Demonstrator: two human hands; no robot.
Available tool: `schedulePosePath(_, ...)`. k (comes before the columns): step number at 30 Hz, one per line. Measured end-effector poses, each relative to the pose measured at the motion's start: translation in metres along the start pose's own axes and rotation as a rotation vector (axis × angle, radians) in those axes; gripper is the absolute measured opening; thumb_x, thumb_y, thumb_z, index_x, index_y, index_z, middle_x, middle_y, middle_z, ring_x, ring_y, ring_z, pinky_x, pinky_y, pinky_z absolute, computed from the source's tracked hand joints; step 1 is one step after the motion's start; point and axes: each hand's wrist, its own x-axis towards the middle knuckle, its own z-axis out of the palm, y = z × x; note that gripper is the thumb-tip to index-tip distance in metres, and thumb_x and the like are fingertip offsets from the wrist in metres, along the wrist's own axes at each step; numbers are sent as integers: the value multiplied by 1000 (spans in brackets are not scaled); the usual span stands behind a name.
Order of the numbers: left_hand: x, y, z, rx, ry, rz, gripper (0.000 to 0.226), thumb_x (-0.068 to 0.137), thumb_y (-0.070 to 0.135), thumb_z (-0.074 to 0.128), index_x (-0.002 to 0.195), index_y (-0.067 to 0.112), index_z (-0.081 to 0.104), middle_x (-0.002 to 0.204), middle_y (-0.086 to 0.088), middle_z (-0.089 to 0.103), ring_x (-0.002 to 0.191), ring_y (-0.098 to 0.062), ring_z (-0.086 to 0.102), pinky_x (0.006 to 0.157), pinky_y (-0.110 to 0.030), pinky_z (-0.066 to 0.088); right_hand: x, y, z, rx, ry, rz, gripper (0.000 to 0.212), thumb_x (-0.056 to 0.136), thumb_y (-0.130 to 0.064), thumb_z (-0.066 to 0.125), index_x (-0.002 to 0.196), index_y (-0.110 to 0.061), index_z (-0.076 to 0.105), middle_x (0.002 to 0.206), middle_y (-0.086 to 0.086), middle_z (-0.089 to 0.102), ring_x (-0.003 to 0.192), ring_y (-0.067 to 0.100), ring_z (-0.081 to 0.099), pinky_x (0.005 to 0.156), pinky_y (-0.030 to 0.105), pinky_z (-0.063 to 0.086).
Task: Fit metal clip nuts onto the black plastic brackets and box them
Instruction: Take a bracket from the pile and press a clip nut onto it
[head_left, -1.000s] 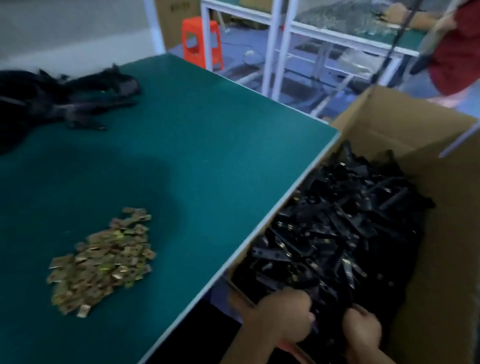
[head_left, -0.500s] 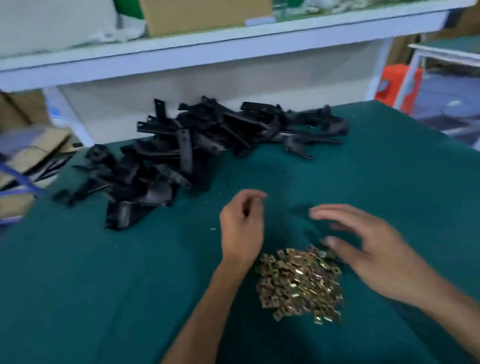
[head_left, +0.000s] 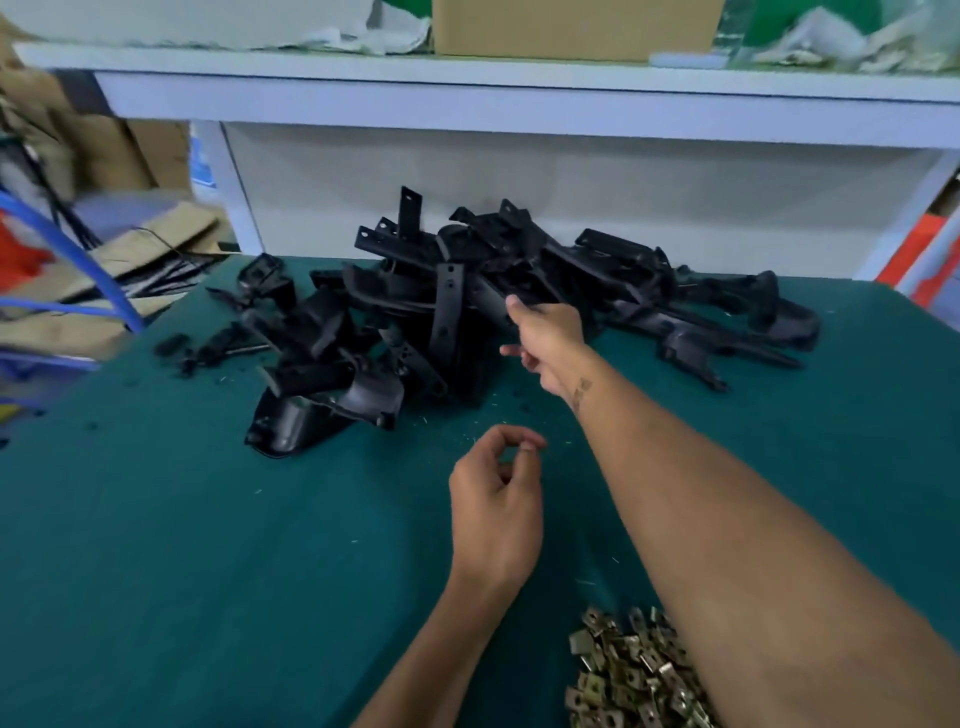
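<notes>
My right hand reaches into the pile of brackets at the back of the bench, fingers loosely spread against one, not yet gripping. I judge these light, stiff and tangled; grip the flat strap end. My left hand hovers with curled fingers; whether it pinches anything, I cannot tell. Clip nuts lie near me: small, sharp-edged.

Both arms are bare, with no sleeves, gloves, rings or watch. The right hand has a small dark mark on the forearm just behind the wrist. The left hand has short nails.
</notes>
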Motion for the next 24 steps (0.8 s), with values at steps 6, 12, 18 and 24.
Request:
schedulePosePath(6,6,2,-2,10,12,8,20,103,12,52,89,17,64,45,9,39,39,-6,25,40,-23,21,-5,-12,-10,-102,244,-429,25,96,-17,69,74,-6,73,59,0,69,43,6,64,46,19,47)
schedulePosePath(12,4,0,-5,3,37,37,19,102,27,54,87,21,65,57,12,50,49,-4,39,47,-21,34,-59,-26,-72,-533,354,-1040,18,98,-17,67,87,-10,79,67,-1,70,62,19,68,69,26,52)
schedulePosePath(18,8,14,0,-417,-136,-84,53,100,53,53,135,14,60,122,-2,70,110,-20,69,87,-36,58,-145,9,-98,-968,334,-1668,13,100,-4,64,96,0,75,84,10,71,67,29,67,56,41,57)
schedulePosePath(24,9,26,-11,-716,-145,-308,55,102,41,51,128,-7,56,129,-21,67,114,-31,68,92,-37,59,-193,54,-80,-1197,-110,-1799,32,97,7,50,72,-8,64,73,7,56,67,24,55,64,36,51)
